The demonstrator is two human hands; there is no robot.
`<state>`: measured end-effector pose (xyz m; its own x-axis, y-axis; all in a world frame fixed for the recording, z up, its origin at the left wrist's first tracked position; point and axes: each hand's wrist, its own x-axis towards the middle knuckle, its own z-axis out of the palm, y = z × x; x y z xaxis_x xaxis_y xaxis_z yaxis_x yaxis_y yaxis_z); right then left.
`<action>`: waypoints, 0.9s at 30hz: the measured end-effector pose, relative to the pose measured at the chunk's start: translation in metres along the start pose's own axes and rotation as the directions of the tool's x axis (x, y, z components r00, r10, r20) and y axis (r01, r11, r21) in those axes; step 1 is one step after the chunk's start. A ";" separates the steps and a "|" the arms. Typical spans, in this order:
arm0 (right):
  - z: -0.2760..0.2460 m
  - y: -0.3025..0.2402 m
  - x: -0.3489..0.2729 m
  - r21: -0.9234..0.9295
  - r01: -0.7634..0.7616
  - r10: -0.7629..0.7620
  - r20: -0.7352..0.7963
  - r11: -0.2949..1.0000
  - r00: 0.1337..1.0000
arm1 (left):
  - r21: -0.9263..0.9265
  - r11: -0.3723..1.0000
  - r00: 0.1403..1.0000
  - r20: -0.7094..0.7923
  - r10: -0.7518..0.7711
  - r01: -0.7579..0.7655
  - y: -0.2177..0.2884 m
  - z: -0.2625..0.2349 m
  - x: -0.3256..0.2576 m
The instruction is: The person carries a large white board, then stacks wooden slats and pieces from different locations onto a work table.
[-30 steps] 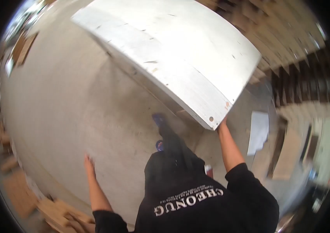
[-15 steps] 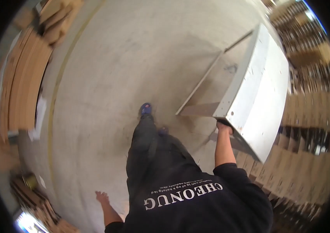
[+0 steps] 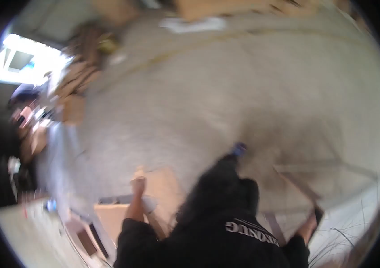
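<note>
My right hand grips the edge of a white table with a metal frame, tilted on its side at my lower right. Its thin legs and bars reach out over the floor. The fingers of that hand are partly hidden behind the table's corner. At my left side, my left hand hangs beside some cardboard and holds nothing I can see. Its fingers look stretched out, though motion blurs them.
Cardboard boxes stand close by my left arm. Farther left are stacked cardboard pieces and a pale plastic-like sheet. A yellow line crosses the concrete floor. More cardboard lies along the far side.
My view has swung to the left, bringing the bright opening and the boxes on the left into sight. The table has stayed in my right hand and now shows lower right.
</note>
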<state>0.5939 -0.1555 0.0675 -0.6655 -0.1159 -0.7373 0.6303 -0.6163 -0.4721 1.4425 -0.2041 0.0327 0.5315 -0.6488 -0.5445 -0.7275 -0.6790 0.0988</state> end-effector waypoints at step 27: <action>-0.196 0.124 -0.255 0.311 0.022 0.035 -0.176 0.950 0.984 | -0.458 0.870 0.093 0.873 0.479 -0.180 0.376 0.042 -0.323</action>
<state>0.9203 -0.0495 0.1022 -0.5624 0.0013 -0.8269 0.4600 -0.8304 -0.3142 0.9791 -0.2350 0.2110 -0.6777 -0.0856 -0.7304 -0.5299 -0.6319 0.5657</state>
